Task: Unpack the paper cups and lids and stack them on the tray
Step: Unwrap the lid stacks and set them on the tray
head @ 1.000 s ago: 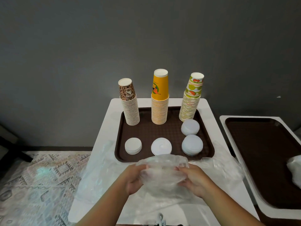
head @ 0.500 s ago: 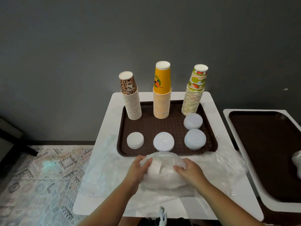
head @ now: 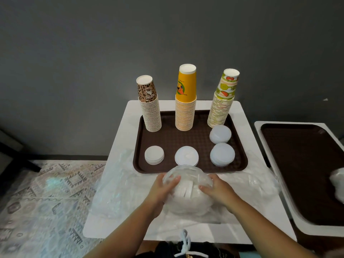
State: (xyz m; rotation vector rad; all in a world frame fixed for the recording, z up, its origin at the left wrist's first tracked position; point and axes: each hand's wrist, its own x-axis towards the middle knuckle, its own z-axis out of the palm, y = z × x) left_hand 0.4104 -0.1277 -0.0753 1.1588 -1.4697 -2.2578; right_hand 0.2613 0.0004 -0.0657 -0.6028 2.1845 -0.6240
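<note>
A clear plastic bag of white lids (head: pixel 188 194) lies on the white table just in front of the brown tray (head: pixel 168 140). My left hand (head: pixel 163 190) grips its left side and my right hand (head: pixel 216 189) grips its right side. On the tray's far edge stand three upside-down cup stacks: leopard-print (head: pixel 149 105), yellow (head: pixel 185 97) and fruit-print (head: pixel 223 101). In front of them lie several lid stacks: left (head: pixel 154 155), middle (head: pixel 186 156), right (head: pixel 222 154) and one behind it (head: pixel 220 134).
Empty clear wrappers (head: pixel 115 187) lie crumpled on the table (head: pixel 121 131) left and right of my hands. A second brown tray (head: pixel 301 164) sits on another table to the right, with a plastic bundle (head: pixel 337 181) at its edge. A patterned rug covers the floor at left.
The view has tilted down and back a little. My hands have shifted their hold on the bag of lids, my left fingers now over its top left.
</note>
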